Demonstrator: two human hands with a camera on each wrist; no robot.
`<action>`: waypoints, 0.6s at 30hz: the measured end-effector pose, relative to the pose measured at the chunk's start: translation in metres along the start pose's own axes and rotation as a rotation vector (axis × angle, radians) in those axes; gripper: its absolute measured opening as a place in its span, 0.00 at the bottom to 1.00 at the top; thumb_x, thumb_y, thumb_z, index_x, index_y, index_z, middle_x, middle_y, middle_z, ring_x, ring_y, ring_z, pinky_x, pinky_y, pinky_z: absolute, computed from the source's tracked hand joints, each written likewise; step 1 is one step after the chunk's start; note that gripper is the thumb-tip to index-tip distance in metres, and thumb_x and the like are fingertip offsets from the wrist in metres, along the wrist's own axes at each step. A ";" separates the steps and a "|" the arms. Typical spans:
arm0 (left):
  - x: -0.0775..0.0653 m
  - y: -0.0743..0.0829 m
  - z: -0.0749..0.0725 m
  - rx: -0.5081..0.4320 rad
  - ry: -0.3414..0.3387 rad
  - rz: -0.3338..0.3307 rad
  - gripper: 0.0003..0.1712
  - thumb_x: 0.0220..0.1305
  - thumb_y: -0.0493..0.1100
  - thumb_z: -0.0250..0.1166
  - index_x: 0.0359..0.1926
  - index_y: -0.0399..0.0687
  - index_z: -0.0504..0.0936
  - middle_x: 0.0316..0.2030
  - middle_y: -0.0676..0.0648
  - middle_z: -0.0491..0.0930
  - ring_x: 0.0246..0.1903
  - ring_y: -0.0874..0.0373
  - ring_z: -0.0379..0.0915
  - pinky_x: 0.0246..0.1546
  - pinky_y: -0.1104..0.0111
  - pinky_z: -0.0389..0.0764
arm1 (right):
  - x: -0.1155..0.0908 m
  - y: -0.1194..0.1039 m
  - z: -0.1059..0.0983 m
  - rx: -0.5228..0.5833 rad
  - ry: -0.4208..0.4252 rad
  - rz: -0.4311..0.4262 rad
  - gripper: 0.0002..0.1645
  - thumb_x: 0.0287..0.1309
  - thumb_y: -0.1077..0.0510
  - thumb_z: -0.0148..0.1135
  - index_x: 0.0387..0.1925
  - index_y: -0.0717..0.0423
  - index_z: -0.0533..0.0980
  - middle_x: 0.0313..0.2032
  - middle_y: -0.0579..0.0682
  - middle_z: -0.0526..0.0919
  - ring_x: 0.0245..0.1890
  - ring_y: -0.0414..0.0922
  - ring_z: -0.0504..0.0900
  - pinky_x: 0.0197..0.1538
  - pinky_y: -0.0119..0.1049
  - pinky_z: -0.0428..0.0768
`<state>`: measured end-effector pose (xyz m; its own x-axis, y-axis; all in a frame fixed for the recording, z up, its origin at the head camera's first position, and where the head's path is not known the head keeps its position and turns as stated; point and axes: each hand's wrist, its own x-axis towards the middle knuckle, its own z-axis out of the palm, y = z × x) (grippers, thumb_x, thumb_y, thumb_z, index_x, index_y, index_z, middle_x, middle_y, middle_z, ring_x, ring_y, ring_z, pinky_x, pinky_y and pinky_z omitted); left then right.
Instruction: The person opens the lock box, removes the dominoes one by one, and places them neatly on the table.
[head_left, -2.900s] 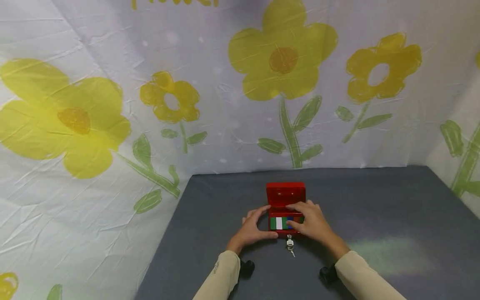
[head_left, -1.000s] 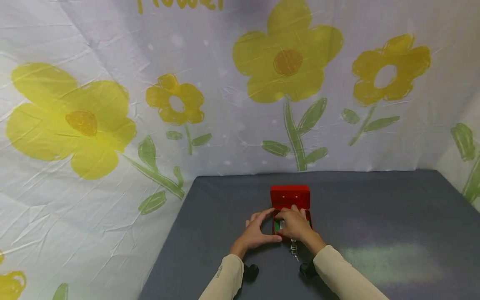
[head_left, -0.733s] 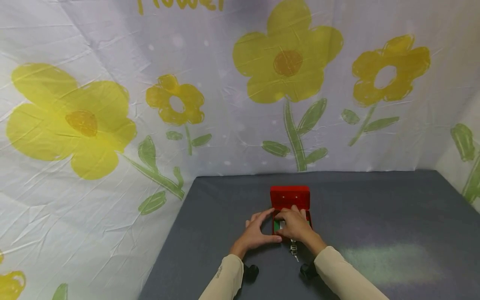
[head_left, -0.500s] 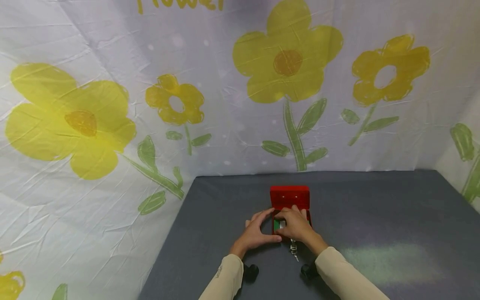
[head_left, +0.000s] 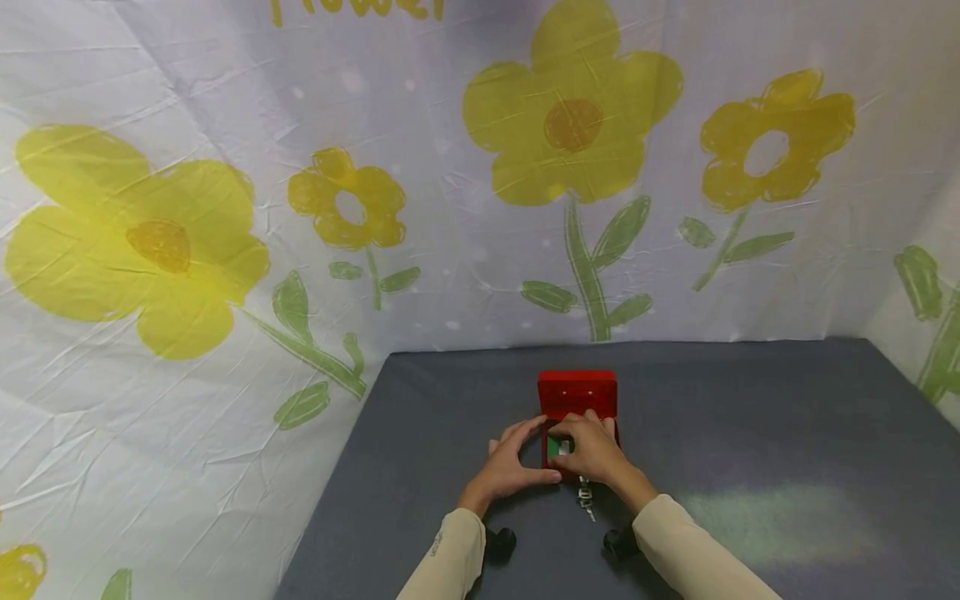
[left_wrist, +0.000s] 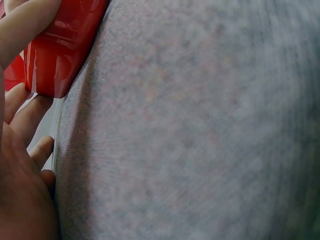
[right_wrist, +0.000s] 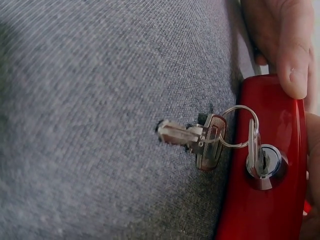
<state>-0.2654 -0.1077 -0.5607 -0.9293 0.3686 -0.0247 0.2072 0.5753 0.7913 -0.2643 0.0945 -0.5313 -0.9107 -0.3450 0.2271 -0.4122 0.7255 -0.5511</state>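
Note:
A small red metal cash box (head_left: 577, 392) stands on the table, lid raised at the back. Its left side is gripped by my left hand (head_left: 504, 472), thumb at the front corner and fingers at the back. My right hand (head_left: 594, 454) reaches down into the box, thumb and index finger curled round a row of coloured blocks. Only a green block (head_left: 553, 447) and a white one beside it show; the rest lie hidden under the hand. One key sits in the front lock (right_wrist: 265, 161), and a second key (right_wrist: 210, 141) hangs from its ring (right_wrist: 254, 116).
The dark grey table (head_left: 750, 417) extends to both sides of the box. Behind it hangs a white cloth (head_left: 465, 317) printed with yellow flowers. A black wrist camera (head_left: 500, 546) sits under the left cuff, another one (head_left: 619, 544) under the right.
My right hand has shifted left from the right end of the blocks and now covers most of the row. The left hand keeps its grip on the box. In the last second little has moved.

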 end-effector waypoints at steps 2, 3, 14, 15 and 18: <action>0.000 0.000 0.000 0.006 0.000 -0.008 0.54 0.50 0.65 0.79 0.75 0.79 0.62 0.77 0.49 0.59 0.67 0.44 0.53 0.61 0.43 0.68 | -0.001 0.000 -0.001 0.001 0.000 -0.002 0.25 0.45 0.53 0.81 0.48 0.53 0.86 0.43 0.46 0.87 0.39 0.43 0.71 0.44 0.47 0.58; 0.000 0.000 0.000 0.008 0.002 -0.012 0.54 0.49 0.65 0.79 0.75 0.80 0.62 0.77 0.50 0.59 0.67 0.45 0.53 0.60 0.43 0.69 | -0.001 0.000 -0.002 0.002 0.000 -0.004 0.25 0.45 0.53 0.81 0.48 0.53 0.86 0.43 0.46 0.87 0.39 0.43 0.72 0.44 0.47 0.58; -0.003 0.003 0.000 0.002 -0.001 -0.024 0.53 0.49 0.66 0.78 0.75 0.81 0.62 0.77 0.50 0.59 0.68 0.45 0.54 0.61 0.43 0.69 | -0.004 0.002 -0.004 0.008 0.018 -0.015 0.25 0.45 0.53 0.81 0.48 0.53 0.86 0.43 0.46 0.87 0.38 0.42 0.71 0.44 0.46 0.58; -0.003 0.003 0.000 0.002 -0.001 -0.025 0.53 0.49 0.66 0.78 0.75 0.82 0.62 0.77 0.51 0.59 0.67 0.45 0.54 0.61 0.43 0.69 | -0.004 0.002 -0.004 0.007 0.020 -0.016 0.25 0.45 0.53 0.81 0.48 0.52 0.86 0.42 0.46 0.86 0.38 0.42 0.71 0.44 0.46 0.58; -0.002 0.003 0.000 0.000 0.000 -0.024 0.53 0.49 0.66 0.78 0.75 0.81 0.62 0.77 0.51 0.59 0.66 0.46 0.54 0.60 0.44 0.69 | -0.003 0.002 -0.004 0.009 0.025 -0.015 0.25 0.45 0.53 0.81 0.48 0.52 0.86 0.42 0.45 0.86 0.38 0.41 0.70 0.43 0.46 0.57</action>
<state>-0.2627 -0.1068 -0.5581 -0.9340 0.3546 -0.0437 0.1847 0.5840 0.7904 -0.2620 0.0997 -0.5297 -0.9047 -0.3409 0.2557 -0.4261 0.7150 -0.5543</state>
